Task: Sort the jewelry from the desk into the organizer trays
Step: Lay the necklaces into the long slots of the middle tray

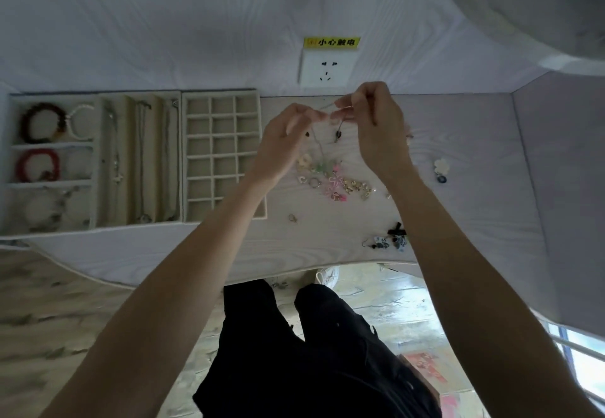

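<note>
Pale wood-grain desk runs along a white wall, and the sorting starts at its left end. Farthest left sits a felt-lined bracelet tray with three stacked cells: dark red beads and a white bangle in the top one, a red beaded bracelet in the middle, a pale one below. Next to it, touching, the necklace tray has long narrow channels, each with a thin chain lying lengthwise. Beside that stands the grid tray, its small square cells looking unfilled where they show; the left forearm hides its near right corner.

Above the desk, the left hand and the right hand are raised close together, each pinching one end of a fine chain stretched between them, with a small dark pendant hanging beneath. It seems to be a necklace being untangled or straightened before filing. I judge the next move calls for carrying it leftward to a narrow channel and laying it out straight, keeping the slack from snagging.

Below the hands lies the unsorted pile: pink and green flower pieces, gold-toned bits, a ring. Further right rest a white flower earring and, near the front edge, blue-and-white earrings with a black bow.
</note>
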A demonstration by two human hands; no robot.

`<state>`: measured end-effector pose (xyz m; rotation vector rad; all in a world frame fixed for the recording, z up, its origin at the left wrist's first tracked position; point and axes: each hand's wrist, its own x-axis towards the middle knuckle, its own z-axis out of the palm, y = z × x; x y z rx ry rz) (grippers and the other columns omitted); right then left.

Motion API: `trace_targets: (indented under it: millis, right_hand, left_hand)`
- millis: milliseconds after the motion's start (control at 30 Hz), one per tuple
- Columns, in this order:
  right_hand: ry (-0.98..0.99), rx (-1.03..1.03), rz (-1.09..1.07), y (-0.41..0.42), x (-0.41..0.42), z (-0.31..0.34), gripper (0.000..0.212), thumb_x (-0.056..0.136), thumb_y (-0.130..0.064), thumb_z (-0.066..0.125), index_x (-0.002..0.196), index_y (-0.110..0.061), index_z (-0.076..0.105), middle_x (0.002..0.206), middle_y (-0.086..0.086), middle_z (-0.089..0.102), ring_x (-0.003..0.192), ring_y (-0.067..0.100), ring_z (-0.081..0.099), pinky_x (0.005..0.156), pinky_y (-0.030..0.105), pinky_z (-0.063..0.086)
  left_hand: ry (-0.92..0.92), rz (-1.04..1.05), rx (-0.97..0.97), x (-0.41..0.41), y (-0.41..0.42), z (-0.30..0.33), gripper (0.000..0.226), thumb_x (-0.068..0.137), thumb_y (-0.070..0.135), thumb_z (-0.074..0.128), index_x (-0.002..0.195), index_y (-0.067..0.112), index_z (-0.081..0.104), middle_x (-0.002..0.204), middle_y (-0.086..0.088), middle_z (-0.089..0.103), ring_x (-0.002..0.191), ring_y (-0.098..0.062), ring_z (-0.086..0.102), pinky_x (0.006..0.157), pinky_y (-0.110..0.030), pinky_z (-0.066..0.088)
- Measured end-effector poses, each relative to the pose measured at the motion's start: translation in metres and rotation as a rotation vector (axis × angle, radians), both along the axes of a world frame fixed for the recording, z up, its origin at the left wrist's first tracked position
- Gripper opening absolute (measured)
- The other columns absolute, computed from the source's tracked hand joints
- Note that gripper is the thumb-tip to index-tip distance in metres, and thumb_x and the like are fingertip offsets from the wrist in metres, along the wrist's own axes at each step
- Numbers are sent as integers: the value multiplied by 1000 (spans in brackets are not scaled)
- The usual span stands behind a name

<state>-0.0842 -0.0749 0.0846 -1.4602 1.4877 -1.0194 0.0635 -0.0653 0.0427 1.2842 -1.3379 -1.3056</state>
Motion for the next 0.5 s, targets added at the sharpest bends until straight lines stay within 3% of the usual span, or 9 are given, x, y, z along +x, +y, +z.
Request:
trace_targets:
  millis: [133, 267, 367, 433, 500]
  right_hand:
    - [160, -5, -18, 10, 19, 8, 13, 99, -15, 44, 86, -17, 48, 69, -3, 53, 56, 11, 53, 57, 28, 49]
    - [448, 16, 170, 21, 34, 8, 25, 87, -41, 62, 98, -19, 60, 65, -12, 52, 56, -1, 46, 59, 14, 41]
    - [711, 48, 223, 23, 47, 2, 26, 86, -44, 62, 103, -24, 66, 66, -12, 55, 64, 7, 54, 70, 28, 49]
    - [594, 78, 192, 24, 55, 4, 21, 88, -38, 62, 95, -20, 70, 64, -11, 59, 60, 5, 55, 68, 27, 48]
    - [315, 137, 205, 27, 69, 12, 17, 87, -28, 65, 91, -13, 70, 71, -1, 67, 62, 8, 61, 68, 26, 50]
  left_hand:
    - [137, -87, 43, 39, 0, 21, 22, 94, 21, 40, 73, 16, 47, 61, 13, 51, 62, -9, 50, 76, -28, 45]
    - [157, -74, 85, 88, -7, 44, 26, 98, 20, 45, 72, 15, 49, 57, 11, 43, 56, -9, 45, 76, -32, 50]
    - [70, -140, 93, 113, -8, 57, 20, 97, 17, 50, 77, 13, 52, 53, 13, 43, 51, -7, 42, 67, -29, 49]
    - [22, -170, 91, 127, -6, 60, 15, 95, 20, 54, 81, 15, 54, 54, 11, 42, 51, -9, 40, 58, -24, 45]
    - [-20, -209, 50, 139, -3, 61, 11, 95, 21, 56, 85, 18, 57, 56, 8, 44, 51, -13, 40, 55, -29, 42]
